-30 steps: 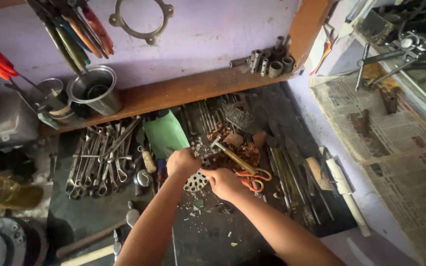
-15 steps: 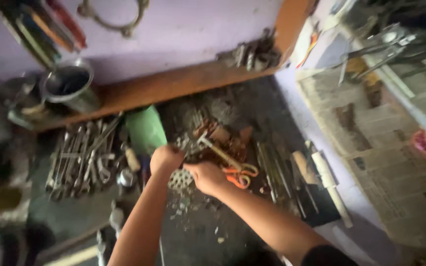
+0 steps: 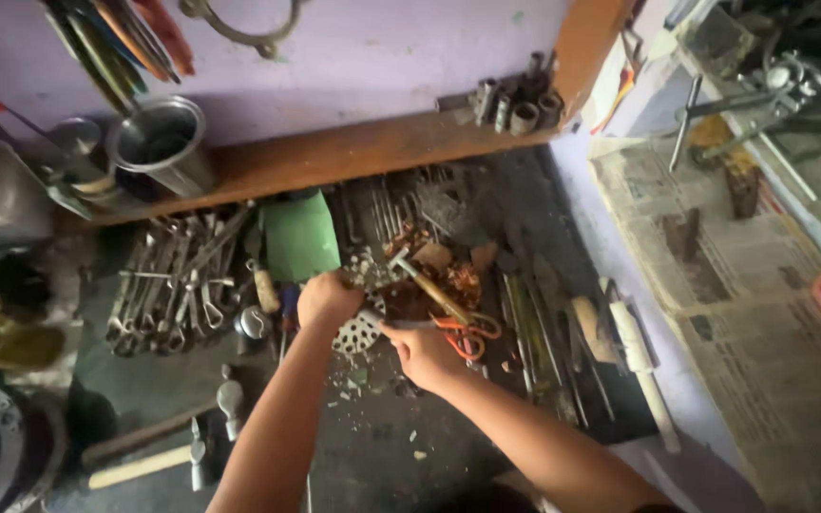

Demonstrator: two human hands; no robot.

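My left hand grips the edge of a round perforated metal disc that rests on the dark workbench. My right hand holds a thin metal tool whose tip points at the disc. Just right of my right hand lie orange-handled scissors and a hammer with a wooden handle. A green flat piece lies behind my left hand.
A row of wrenches lies at the left. A metal cup and sockets stand on the wooden shelf. Two hammers lie at the near left. Files and long tools lie right, beside newspaper.
Both hands stay at the perforated disc with small shifts. The camera view has swung, first left and then back to the right.
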